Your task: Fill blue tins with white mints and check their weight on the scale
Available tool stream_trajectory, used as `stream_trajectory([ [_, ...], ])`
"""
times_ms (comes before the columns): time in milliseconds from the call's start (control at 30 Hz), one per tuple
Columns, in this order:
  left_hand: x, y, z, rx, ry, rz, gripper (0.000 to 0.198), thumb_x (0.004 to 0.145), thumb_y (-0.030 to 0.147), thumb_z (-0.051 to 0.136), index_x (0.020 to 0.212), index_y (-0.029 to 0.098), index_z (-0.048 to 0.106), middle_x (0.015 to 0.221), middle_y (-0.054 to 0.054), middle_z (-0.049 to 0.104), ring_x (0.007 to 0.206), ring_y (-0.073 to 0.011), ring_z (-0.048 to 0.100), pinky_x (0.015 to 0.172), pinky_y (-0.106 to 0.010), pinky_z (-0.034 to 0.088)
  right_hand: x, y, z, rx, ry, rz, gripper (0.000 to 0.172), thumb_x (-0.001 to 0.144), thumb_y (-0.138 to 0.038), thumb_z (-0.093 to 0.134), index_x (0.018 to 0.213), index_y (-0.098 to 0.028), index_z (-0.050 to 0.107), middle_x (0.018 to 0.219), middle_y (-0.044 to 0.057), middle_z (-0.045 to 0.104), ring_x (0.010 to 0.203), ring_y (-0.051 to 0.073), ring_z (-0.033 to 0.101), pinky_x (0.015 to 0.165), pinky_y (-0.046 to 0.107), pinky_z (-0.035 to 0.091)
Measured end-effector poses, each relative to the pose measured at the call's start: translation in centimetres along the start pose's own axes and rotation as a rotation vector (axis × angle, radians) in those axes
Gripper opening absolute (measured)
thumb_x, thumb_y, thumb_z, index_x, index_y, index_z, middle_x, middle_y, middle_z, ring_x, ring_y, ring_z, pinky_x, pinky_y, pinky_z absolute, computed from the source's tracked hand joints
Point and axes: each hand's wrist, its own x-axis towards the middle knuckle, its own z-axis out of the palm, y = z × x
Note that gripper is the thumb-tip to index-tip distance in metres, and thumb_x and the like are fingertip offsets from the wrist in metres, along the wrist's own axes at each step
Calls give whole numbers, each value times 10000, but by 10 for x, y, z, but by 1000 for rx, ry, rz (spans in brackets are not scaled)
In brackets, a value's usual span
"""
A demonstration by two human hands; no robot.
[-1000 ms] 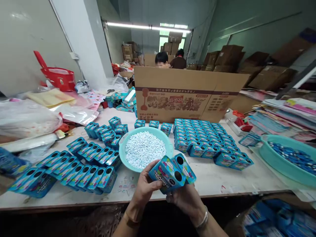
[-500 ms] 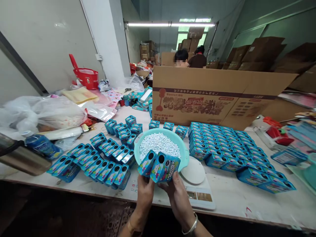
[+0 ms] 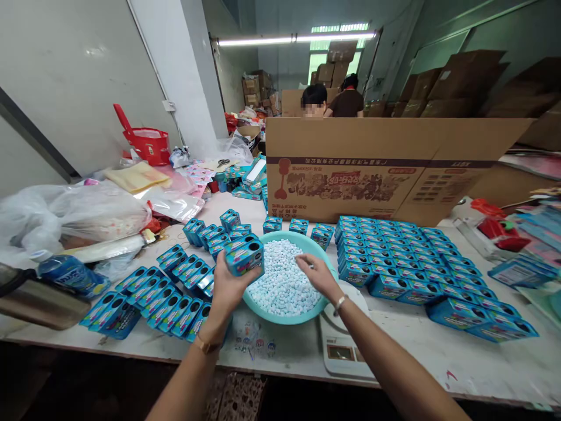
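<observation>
The left hand (image 3: 225, 285) has two blue boxes (image 3: 244, 257) in its grip over the basin's (image 3: 302, 316) left rim, the right hand (image 3: 316, 275) lies released on the white candies (image 3: 280, 280), rows of boxes (image 3: 394, 257) crowding the counter (image 3: 416, 345) either side.

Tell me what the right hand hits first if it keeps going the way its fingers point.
The right hand points down and left into the teal basin. It would probably meet the small white candies first; its fingertips look just above or already on them, though depth is hard to judge.
</observation>
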Motion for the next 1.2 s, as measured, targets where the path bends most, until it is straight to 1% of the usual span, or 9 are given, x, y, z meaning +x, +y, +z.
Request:
stream_trajectory([
  [133, 38, 2, 28, 929, -383, 81, 643, 635, 205, 753, 1225, 122, 510, 1205, -189, 633, 1117, -343, 629, 922, -428, 516, 74, 20, 5, 12, 124, 54, 187, 615, -345, 814, 757, -244, 746, 915, 46, 749, 977, 270, 649, 993, 457, 445],
  [233, 46, 0, 63, 1244, -575, 90, 555, 655, 155, 718, 1175, 100, 532, 1190, -241, 615, 1107, -382, 626, 876, -447, 518, 94, 37, 22, 28, 181, 78, 157, 620, -388, 799, 675, -264, 719, 860, 35, 749, 1007, 293, 638, 997, 453, 443],
  [333, 52, -7, 85, 1273, -601, 72, 558, 673, 159, 711, 1192, 87, 521, 1181, -260, 610, 1108, -396, 624, 860, -458, 518, 96, 52, 33, 54, 221, 116, 187, 662, -440, 763, 658, -260, 715, 799, 27, 737, 1025, 312, 623, 946, 414, 466],
  [433, 59, -13, 90, 1287, -620, 59, 575, 683, 175, 708, 1213, 81, 507, 1181, -256, 611, 1097, -381, 635, 848, -429, 523, 97, 62, 42, 106, 222, 172, 267, 725, -476, 729, 669, -216, 712, 804, 32, 729, 1025, 315, 608, 901, 378, 481],
  [633, 55, -18, 92, 1277, -577, 102, 582, 700, 166, 682, 1243, 99, 484, 1236, -228, 593, 1126, -346, 617, 856, -365, 504, 98, 61, 58, 281, 178, 294, 370, 928, -413, 616, 1186, -148, 622, 1210, 67, 632, 1044, 263, 629, 887, 445, 544],
  [733, 45, -19, 93, 1253, -560, 131, 582, 689, 142, 671, 1237, 114, 477, 1245, -211, 589, 1167, -351, 587, 865, -368, 492, 95, 52, 57, 367, 168, 343, 386, 938, -385, 613, 1257, -171, 579, 1254, 90, 604, 1059, 238, 631, 879, 443, 555],
  [833, 34, -22, 90, 1209, -530, 141, 606, 706, 141, 642, 1275, 138, 434, 1282, -191, 569, 1211, -337, 559, 904, -380, 476, 92, 40, 53, 436, 182, 358, 305, 934, -371, 620, 1152, -158, 629, 1151, 78, 653, 978, 205, 653, 842, 408, 563],
  [1000, 15, -31, 85, 939, -384, 177, 715, 702, 144, 640, 1349, 160, 335, 1361, -162, 521, 1305, -303, 493, 1053, -398, 406, 87, 18, 45, 489, 232, 309, 138, 748, -292, 751, 708, -180, 682, 751, 5, 706, 777, 181, 654, 783, 316, 537],
  [1200, 8, -36, 82, 659, -290, 193, 759, 661, 179, 697, 1334, 164, 346, 1364, -149, 535, 1315, -299, 503, 1099, -398, 400, 84, -8, 41, 488, 208, 292, 223, 703, -380, 756, 654, -177, 678, 628, 27, 690, 655, 185, 650, 684, 303, 514],
])
